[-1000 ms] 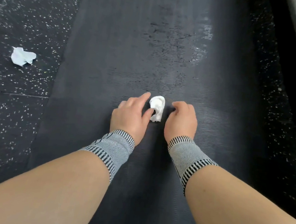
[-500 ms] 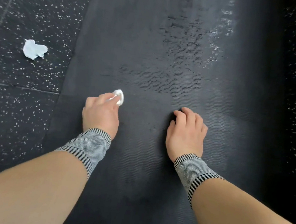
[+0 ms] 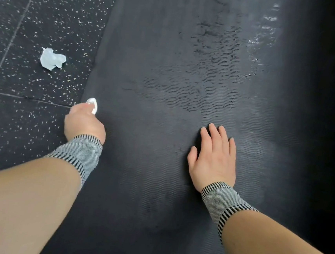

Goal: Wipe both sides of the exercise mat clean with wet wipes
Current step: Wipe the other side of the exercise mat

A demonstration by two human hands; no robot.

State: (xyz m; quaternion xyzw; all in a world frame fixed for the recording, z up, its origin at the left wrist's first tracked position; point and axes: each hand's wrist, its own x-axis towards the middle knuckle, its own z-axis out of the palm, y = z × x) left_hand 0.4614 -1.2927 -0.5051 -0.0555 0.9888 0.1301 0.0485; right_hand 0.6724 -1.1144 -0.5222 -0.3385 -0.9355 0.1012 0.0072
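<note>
One crumpled wipe [image 3: 52, 59] on speckled floor [image 3: 29, 134].

Speckled floor [image 3: 29, 130] w/ mat [image 3: 169, 55], crumpled wipe [image 3: 52, 59].

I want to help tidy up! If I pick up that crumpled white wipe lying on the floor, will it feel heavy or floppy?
The crumpled wipe looks thin and scrunched, so it is probably very light and floppy. It lies loose on the speckled floor, so it would likely lift easily. It may feel damp; I cannot tell.
</note>
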